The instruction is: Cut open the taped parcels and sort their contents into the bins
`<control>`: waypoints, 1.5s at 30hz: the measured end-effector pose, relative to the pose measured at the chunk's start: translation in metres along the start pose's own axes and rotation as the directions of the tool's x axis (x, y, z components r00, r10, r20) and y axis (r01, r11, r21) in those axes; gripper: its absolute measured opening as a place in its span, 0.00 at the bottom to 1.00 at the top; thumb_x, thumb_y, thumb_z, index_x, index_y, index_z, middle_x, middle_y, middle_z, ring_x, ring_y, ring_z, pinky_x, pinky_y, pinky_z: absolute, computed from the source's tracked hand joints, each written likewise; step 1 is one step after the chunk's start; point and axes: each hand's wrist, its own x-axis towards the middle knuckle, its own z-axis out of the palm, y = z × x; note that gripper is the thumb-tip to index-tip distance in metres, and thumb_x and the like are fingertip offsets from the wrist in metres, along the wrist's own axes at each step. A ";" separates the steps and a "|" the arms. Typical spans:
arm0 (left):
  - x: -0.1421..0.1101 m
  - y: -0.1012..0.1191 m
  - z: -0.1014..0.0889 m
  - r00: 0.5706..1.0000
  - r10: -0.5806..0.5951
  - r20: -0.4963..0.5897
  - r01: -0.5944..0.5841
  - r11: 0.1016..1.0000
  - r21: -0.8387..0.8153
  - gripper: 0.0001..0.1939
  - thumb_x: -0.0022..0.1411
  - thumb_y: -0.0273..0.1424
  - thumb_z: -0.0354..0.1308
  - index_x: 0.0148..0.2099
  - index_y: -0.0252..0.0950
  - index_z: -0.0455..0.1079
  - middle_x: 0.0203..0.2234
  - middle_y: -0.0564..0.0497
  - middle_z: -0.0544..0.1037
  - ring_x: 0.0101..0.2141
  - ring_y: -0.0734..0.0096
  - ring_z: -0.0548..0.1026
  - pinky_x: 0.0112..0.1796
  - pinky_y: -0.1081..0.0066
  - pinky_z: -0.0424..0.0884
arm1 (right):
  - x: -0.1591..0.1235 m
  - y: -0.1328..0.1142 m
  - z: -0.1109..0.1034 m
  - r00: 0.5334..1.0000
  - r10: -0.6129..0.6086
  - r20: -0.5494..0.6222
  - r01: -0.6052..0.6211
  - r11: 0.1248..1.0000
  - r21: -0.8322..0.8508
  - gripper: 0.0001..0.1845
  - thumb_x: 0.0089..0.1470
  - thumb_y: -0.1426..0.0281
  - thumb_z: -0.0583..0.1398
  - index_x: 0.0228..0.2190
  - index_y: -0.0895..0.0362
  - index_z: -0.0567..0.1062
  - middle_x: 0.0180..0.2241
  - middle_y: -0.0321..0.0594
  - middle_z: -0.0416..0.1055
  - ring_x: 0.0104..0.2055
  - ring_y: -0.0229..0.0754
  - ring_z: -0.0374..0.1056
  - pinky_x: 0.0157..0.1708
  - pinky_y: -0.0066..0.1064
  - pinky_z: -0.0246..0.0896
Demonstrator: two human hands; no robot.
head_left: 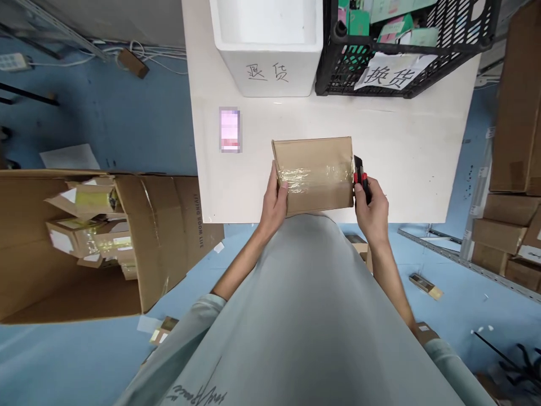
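Observation:
A small brown cardboard box (315, 194) with shiny clear tape across its top is near the front edge of the white table (414, 146). My left hand (274, 206) grips its left end, thumb on the top face and fingers along the side. In my right hand (372, 211) is a black and red box cutter (362, 179), held upright beside the box's right end. The cutter's upper end lies close to that edge; whether it touches the cardboard I cannot tell.
On the table's far side stand a white bin (270, 70) and a black crate (325, 67) holding green boxes. A phone (230, 131) lies at the left. Left of the table is a large open carton (164, 237) with several parcels; stacked cartons (513, 141) stand at the right.

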 end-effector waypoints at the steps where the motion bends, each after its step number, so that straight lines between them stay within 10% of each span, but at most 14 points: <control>1: 0.001 -0.004 -0.001 1.000 -0.009 0.019 0.010 1.000 -0.028 0.38 0.84 0.57 0.46 0.87 0.57 0.46 0.85 0.54 0.51 0.83 0.58 0.51 0.81 0.54 0.51 | -0.001 -0.004 -0.002 1.000 -0.005 -0.017 0.005 0.999 -0.036 0.28 0.78 0.49 0.48 0.62 0.50 0.76 0.49 0.48 0.81 0.47 0.55 0.75 0.47 0.43 0.72; 6: 0.008 -0.016 -0.017 0.995 0.043 0.091 -0.039 0.998 -0.046 0.44 0.79 0.60 0.57 0.86 0.57 0.46 0.84 0.47 0.52 0.81 0.48 0.59 0.74 0.48 0.70 | -0.017 -0.034 -0.005 0.993 0.006 -0.116 -0.031 0.976 -0.216 0.31 0.78 0.52 0.47 0.67 0.52 0.75 0.55 0.57 0.80 0.51 0.62 0.78 0.48 0.50 0.74; 12: 0.030 -0.007 -0.056 0.960 0.180 0.216 -0.210 0.970 0.125 0.36 0.76 0.62 0.59 0.77 0.54 0.68 0.84 0.47 0.52 0.81 0.42 0.56 0.76 0.38 0.63 | -0.043 -0.084 0.023 0.964 0.042 0.263 -0.008 0.991 -0.130 0.30 0.77 0.51 0.52 0.73 0.45 0.72 0.46 0.42 0.88 0.41 0.58 0.85 0.43 0.46 0.79; 17: 0.048 -0.003 -0.070 0.943 0.239 0.230 -0.275 0.952 0.138 0.30 0.80 0.61 0.51 0.67 0.50 0.77 0.84 0.48 0.55 0.81 0.40 0.55 0.76 0.33 0.58 | -0.044 -0.112 0.049 0.950 0.057 0.306 0.046 0.946 -0.321 0.30 0.79 0.57 0.52 0.75 0.47 0.71 0.49 0.46 0.89 0.47 0.63 0.85 0.43 0.45 0.76; 27: 0.100 -0.016 -0.051 0.979 0.177 0.097 -0.184 0.980 0.070 0.21 0.74 0.49 0.69 0.61 0.44 0.79 0.61 0.49 0.79 0.60 0.49 0.82 0.66 0.47 0.81 | -0.038 -0.144 0.051 0.934 0.097 0.344 0.082 0.879 -0.470 0.29 0.81 0.60 0.50 0.74 0.52 0.71 0.46 0.49 0.88 0.46 0.60 0.83 0.41 0.39 0.68; 45: 0.100 0.007 -0.042 0.990 0.136 0.044 -0.143 0.966 0.217 0.07 0.69 0.31 0.72 0.48 0.41 0.79 0.46 0.50 0.81 0.39 0.68 0.80 0.45 0.65 0.82 | -0.081 -0.143 0.051 0.823 0.316 0.471 0.030 0.805 -0.593 0.26 0.81 0.61 0.53 0.73 0.48 0.71 0.47 0.46 0.89 0.48 0.57 0.84 0.39 0.35 0.61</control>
